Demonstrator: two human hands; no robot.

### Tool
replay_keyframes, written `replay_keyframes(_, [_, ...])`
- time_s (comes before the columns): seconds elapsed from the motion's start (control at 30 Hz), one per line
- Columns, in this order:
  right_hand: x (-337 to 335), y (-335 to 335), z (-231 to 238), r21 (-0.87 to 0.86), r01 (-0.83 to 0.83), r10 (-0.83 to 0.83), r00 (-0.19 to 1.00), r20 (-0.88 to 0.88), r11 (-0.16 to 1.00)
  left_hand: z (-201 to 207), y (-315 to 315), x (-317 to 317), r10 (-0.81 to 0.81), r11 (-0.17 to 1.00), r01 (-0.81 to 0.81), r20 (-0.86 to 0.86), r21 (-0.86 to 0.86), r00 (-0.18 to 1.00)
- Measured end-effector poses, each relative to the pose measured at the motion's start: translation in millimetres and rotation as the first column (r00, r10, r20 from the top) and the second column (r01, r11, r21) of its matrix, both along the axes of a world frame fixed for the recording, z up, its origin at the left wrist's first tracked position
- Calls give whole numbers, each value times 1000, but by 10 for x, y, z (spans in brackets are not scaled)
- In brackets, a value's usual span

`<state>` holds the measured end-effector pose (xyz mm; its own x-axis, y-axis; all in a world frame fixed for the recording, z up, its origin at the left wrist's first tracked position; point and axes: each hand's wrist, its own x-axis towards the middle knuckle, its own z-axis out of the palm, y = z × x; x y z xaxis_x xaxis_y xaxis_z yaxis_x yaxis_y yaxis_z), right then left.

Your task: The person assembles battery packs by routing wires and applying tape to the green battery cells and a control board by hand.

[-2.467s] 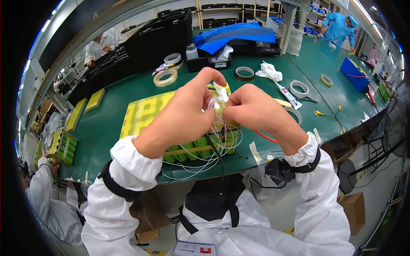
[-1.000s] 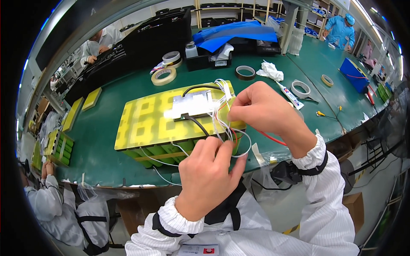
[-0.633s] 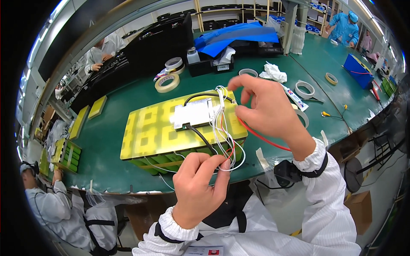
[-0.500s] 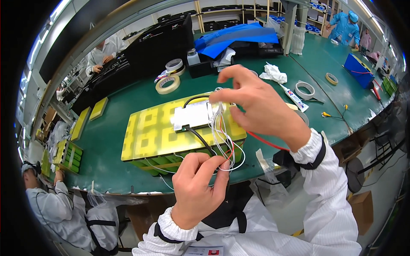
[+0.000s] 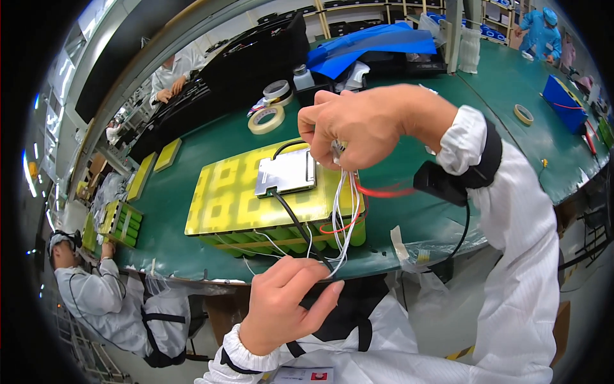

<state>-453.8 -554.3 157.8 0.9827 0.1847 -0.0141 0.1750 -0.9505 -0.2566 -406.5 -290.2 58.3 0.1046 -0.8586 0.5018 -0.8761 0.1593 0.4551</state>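
1 battery pack (image 5: 256, 211) sits at the centre of the frame: glossy yellow top with blocky markings, green cylinders (image 5: 294, 246) along its front, a tan band across them. On top lies a silver plate (image 5: 286, 171) with 2 black cables (image 5: 292, 217). Toward upper centre, the right hand (image 5: 364, 125) curls tightly over white wires (image 5: 346, 240); at lower centre, the left hand (image 5: 284, 307) is beside their lower ends, its grip impossible to tell.

Square-patterned yellow pack top (image 5: 214, 198), silvery plate (image 5: 286, 173), white wires (image 5: 337, 208), red cable (image 5: 384, 191), green tabletop (image 5: 169, 217)
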Motion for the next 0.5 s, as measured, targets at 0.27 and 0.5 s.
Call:
replay_keyframes(0.27, [325,195,311,-379,-22,-166,875,-455,925,119,-375,-212,376,923,-344,209,-174,903])
replay_keyframes(0.5, [22,-58,159,-43,-93,88,991,-102,995,193,-262,-180,295,919,-328,-169,-218,940])
